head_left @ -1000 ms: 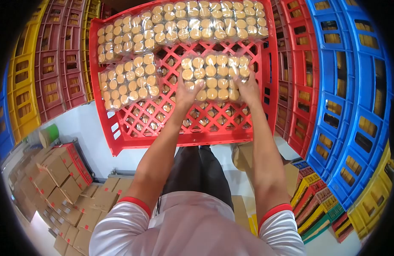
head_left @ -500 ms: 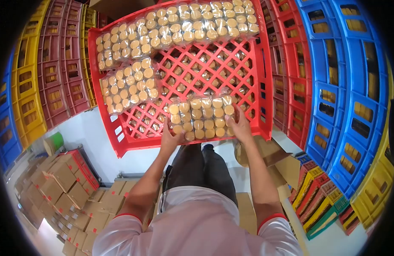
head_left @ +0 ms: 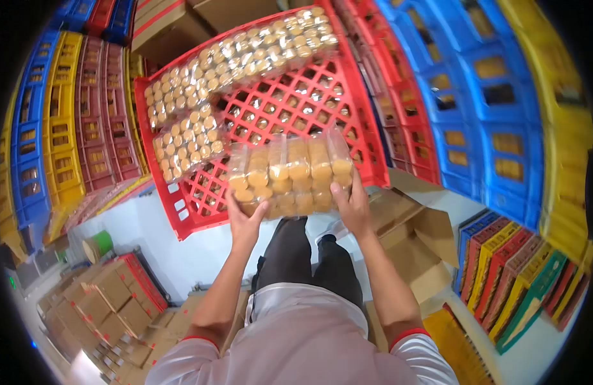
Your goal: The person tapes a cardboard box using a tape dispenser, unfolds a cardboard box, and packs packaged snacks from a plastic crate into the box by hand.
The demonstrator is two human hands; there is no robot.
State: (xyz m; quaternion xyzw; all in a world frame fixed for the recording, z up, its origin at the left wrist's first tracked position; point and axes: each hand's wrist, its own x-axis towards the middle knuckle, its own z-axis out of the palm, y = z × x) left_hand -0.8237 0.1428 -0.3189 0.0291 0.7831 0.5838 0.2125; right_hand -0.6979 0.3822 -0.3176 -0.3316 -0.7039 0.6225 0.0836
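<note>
My left hand (head_left: 245,221) and my right hand (head_left: 353,208) grip a group of clear-wrapped packs of round tan biscuits (head_left: 290,170) from opposite sides. The packs are tilted, so the stacks' sides show as well as their round ends. They are in front of my body, over the near edge of a red plastic crate (head_left: 359,109). Inside that crate, more biscuit packs (head_left: 245,54) form a band along the far side, and another pack (head_left: 189,142) lies at the left. Through the lattice floor, round ends of more biscuits show below.
Tall stacks of blue crates (head_left: 495,102) and yellow crates (head_left: 62,115) stand on both sides. An open cardboard box (head_left: 415,240) sits on the floor at the right, near colourful stacked crates (head_left: 508,276). Cardboard boxes (head_left: 107,301) are piled at the lower left.
Both hands have raised the biscuit packs off the crate floor and tipped them toward me. The view has turned and shifted, so the crate now appears further left and slanted.
</note>
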